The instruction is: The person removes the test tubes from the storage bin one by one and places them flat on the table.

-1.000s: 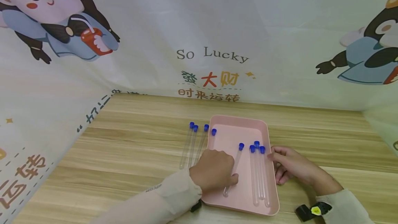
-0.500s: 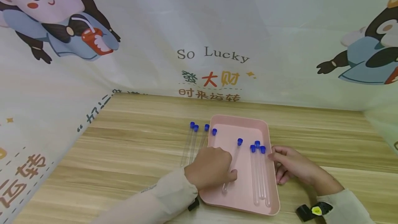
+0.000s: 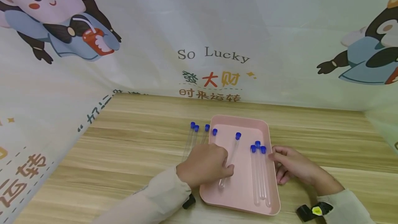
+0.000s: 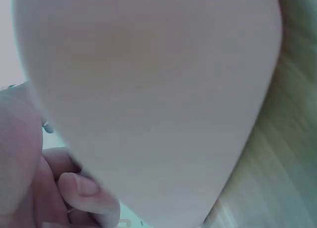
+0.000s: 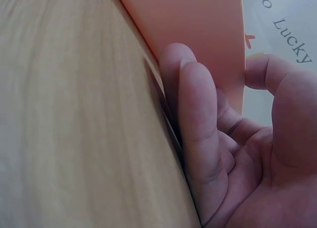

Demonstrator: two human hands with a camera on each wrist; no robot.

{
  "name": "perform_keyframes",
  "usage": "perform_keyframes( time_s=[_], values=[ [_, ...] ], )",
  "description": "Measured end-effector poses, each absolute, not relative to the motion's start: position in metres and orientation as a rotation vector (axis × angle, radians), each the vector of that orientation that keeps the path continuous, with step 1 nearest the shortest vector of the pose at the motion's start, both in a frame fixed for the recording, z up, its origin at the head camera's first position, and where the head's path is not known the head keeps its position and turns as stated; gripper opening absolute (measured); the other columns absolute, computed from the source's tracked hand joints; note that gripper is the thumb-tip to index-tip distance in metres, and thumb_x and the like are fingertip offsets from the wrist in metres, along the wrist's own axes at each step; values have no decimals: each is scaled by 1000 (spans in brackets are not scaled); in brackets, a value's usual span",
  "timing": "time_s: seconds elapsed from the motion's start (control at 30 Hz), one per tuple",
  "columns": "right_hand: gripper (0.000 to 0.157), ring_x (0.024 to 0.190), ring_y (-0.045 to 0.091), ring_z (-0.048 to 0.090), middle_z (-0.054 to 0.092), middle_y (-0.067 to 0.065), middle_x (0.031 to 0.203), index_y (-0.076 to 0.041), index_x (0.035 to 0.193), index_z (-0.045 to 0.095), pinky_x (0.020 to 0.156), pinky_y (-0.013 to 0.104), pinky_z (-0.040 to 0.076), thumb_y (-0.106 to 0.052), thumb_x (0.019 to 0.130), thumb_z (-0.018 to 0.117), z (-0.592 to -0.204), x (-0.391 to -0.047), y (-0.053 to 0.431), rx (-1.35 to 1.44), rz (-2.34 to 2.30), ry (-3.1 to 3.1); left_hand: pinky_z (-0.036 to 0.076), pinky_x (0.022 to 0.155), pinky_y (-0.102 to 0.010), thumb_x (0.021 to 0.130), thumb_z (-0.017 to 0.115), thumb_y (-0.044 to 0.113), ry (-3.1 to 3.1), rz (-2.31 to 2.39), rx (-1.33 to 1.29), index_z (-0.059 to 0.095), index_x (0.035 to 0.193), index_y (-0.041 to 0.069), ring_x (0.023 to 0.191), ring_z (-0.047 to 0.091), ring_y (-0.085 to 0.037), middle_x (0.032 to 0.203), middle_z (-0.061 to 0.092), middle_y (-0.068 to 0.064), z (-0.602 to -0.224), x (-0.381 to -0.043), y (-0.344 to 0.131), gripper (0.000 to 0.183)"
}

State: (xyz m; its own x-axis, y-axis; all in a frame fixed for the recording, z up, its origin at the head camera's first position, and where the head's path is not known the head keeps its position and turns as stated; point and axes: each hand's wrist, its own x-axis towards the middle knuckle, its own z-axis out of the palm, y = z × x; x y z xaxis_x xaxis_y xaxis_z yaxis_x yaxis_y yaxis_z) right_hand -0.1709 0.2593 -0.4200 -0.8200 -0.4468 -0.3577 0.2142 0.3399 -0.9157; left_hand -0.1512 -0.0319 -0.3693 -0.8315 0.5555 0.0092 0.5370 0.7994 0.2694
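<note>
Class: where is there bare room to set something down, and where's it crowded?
Bare: the table left of the loose tubes, and behind the pink tray to the backdrop; inside the tray, between the held tube and the trio of tubes. Crowded: the tray's left edge, under the left hand, and right side, with the trio and right hand.

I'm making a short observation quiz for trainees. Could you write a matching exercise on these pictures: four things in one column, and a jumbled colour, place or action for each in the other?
Things:
1. Left hand
2. Right hand
3. Tray
4. Caps

Descriptions:
A. Touching the tray's right side
B. Blue
C. Holding a tube
D. Pink

Right pairs: 1-C, 2-A, 3-D, 4-B
</note>
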Motion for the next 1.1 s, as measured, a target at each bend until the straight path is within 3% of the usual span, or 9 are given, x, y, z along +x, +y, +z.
perform_keyframes(
  time_s=[0.5, 1.1],
  values=[
    [23, 55, 12, 65, 64, 4, 69, -1, 104, 51, 51, 30, 56, -24, 103, 46, -421, -171, 258, -218, -1532, 2030, 23, 42, -23, 86, 68, 36, 2959, 485, 861, 34, 52, 22, 44, 32, -4, 46, 25, 13, -368, -150, -46, 50],
    [21, 55, 13, 65, 63, 4, 74, -3, 99, 51, 51, 30, 56, -24, 102, 46, -421, -171, 258, -202, -1529, 2045, 26, 43, -25, 85, 68, 35, 3044, 523, 810, 43, 54, 22, 47, 35, -3, 50, 35, 13, -374, -152, -67, 43]
  ],
)
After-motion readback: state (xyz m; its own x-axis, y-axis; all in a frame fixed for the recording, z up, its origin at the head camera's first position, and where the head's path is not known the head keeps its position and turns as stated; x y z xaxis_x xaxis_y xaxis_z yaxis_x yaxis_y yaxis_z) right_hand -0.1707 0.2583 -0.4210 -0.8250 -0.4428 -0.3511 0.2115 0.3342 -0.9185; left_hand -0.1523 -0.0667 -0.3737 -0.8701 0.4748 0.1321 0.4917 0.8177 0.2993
